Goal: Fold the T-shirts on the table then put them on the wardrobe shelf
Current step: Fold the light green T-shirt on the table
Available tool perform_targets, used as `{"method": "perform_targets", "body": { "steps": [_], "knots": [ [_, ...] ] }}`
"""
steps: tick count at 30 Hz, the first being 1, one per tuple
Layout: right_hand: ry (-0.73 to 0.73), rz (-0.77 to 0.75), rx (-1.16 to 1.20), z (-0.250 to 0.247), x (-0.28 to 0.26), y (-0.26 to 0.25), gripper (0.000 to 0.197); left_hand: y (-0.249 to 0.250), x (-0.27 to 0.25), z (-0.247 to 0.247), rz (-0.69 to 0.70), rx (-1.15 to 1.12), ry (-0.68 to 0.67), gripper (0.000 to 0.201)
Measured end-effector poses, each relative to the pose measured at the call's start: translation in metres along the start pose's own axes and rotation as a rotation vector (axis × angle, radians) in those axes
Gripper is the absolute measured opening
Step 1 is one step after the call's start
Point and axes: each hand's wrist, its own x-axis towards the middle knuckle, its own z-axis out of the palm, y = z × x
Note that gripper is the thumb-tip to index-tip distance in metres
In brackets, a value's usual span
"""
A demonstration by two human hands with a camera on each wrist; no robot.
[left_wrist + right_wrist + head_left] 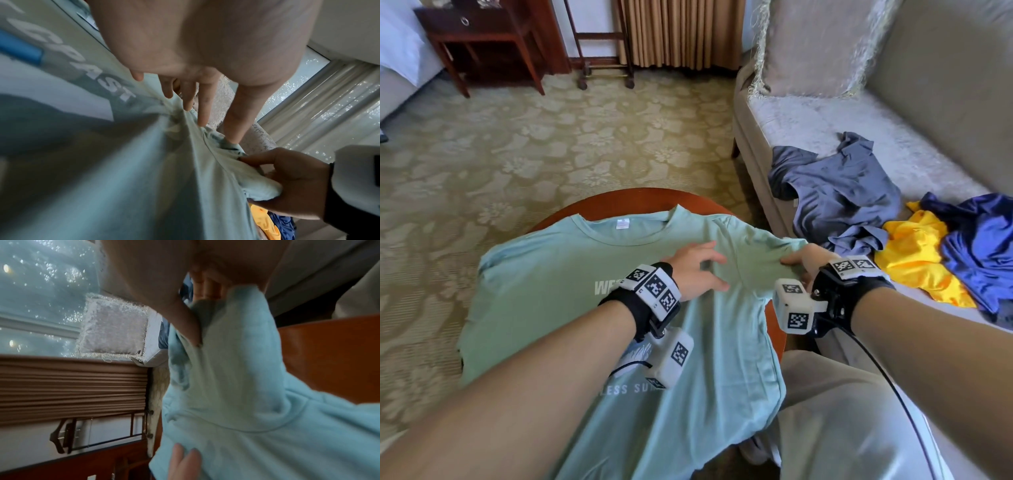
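One pale mint-green cotton T-shirt with white lettering is lying spread face up on the round reddish-brown wooden desk, collar pointing away from the person, hem hanging off the near edge. So the folding is barely getting going, I'd say: no crease is in the body yet, only the sleeve on the right side is being handled.

The left hand is lying open, fingers straight and spread, pressing the chest of the shirt near that sleeve. The right hand is pinching the bunched sleeve end between thumb and fingers, a closed grip on the cloth.

Counting what's waiting on the light grey plush sofa to the right: one slate-grey crumpled garment, one bright yellow crumpled garment, one shiny royal-blue crumpled garment. That's three still unfolded, though I can't tell if they're all T-shirts. No folded shirt is showing anywhere, and no wardrobe shelf is in view, so pretty much everything is left.
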Motion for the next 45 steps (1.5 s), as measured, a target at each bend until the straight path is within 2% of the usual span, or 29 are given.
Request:
{"method": "perform_targets", "body": {
  "steps": [3,4,7,10,14,18,20,22,25,27,31,33,36,39,43,45],
  "knots": [
    [-0.035,0.041,0.017,0.007,-0.045,-0.022,0.005,0.004,0.001,0.005,0.004,0.039,-0.038,0.058],
    [-0.040,0.028,0.024,0.005,-0.046,-0.023,0.005,0.006,0.001,0.007,-0.001,0.055,-0.061,0.060],
    [-0.093,0.070,0.102,0.003,-0.062,-0.025,0.024,0.010,0.002,0.011,-0.008,0.084,-0.101,0.064],
    [-0.109,0.062,0.137,0.006,-0.074,-0.029,0.038,0.005,0.004,0.015,-0.004,0.016,-0.052,0.062],
    [-0.062,0.019,0.192,0.011,-0.076,-0.038,0.036,-0.003,0.004,0.015,-0.017,-0.186,-0.003,0.069],
    [-0.028,-0.113,0.247,0.028,-0.085,-0.045,0.023,-0.002,0.002,0.008,0.035,-0.440,0.080,0.049],
    [-0.048,-0.203,0.208,0.041,-0.090,-0.047,0.025,0.002,0.000,0.003,0.036,-0.572,0.138,0.043],
    [-0.118,-0.245,0.131,0.052,-0.093,-0.050,0.035,0.004,-0.001,-0.003,-0.033,-0.756,0.137,0.042],
    [-0.194,-0.245,-0.085,0.075,-0.094,-0.051,0.031,0.002,0.000,-0.010,-0.158,-0.982,0.147,0.051],
    [-0.246,-0.247,-0.266,0.090,-0.096,-0.049,0.022,-0.002,-0.001,-0.015,-0.237,-1.064,0.211,0.061],
    [-0.330,-0.183,-0.399,0.107,-0.100,-0.041,0.020,-0.016,-0.009,-0.029,-0.324,-0.895,0.465,0.045],
    [-0.309,-0.173,-0.402,0.113,-0.099,-0.040,0.018,-0.027,-0.018,-0.040,-0.322,-0.790,0.541,0.033],
    [-0.228,-0.206,-0.448,0.128,-0.100,-0.048,0.016,-0.049,-0.042,-0.063,-0.332,-0.688,0.625,0.026],
    [-0.165,-0.269,-0.478,0.160,-0.105,-0.059,0.030,-0.081,-0.074,-0.093,-0.379,-0.585,0.731,0.018],
    [-0.126,-0.443,-0.721,0.224,-0.123,-0.067,0.047,-0.137,-0.121,-0.130,-0.570,-0.648,0.903,0.021],
    [-0.089,-0.500,-0.764,0.256,-0.134,-0.066,0.065,-0.163,-0.145,-0.145,-0.678,-0.660,0.895,0.024]
  ]
}}
